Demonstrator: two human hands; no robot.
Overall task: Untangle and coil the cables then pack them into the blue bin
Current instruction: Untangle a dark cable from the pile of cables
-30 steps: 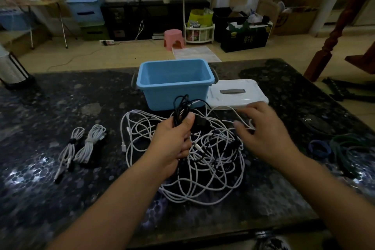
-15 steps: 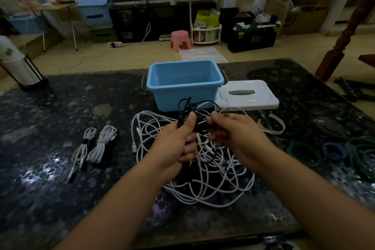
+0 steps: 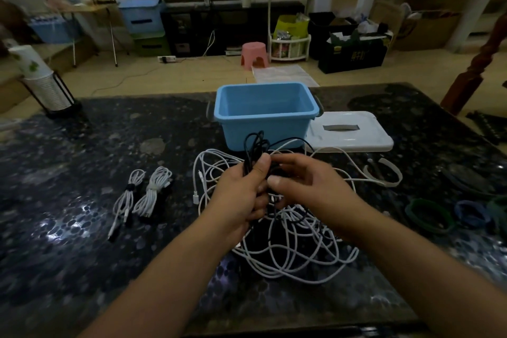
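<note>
**Black cable gripped over the tangle**

Your table (image 3: 82,228) is dark speckled stone and fills the near view. The blue bin (image 3: 264,115) stands at its far middle, open, with nothing showing inside, and its white lid (image 3: 348,132) lies flat just to its right. In front of the bin the white tangle (image 3: 296,239) sprawls in loose loops, partly under your hands. Two coiled white cables (image 3: 142,195) lie side by side to the left, well apart from the tangle. Coloured bands (image 3: 428,214) sit at the far right edge.

Your left hand (image 3: 241,195) is curled tight round a bunch of black cable (image 3: 253,145), whose loops stick up above your thumb. Your right hand (image 3: 310,186) is half curled just beside it, fingertips touching the black cable at your left thumb; whether it actually pinches the cable, you cannot tell from here.
</note>
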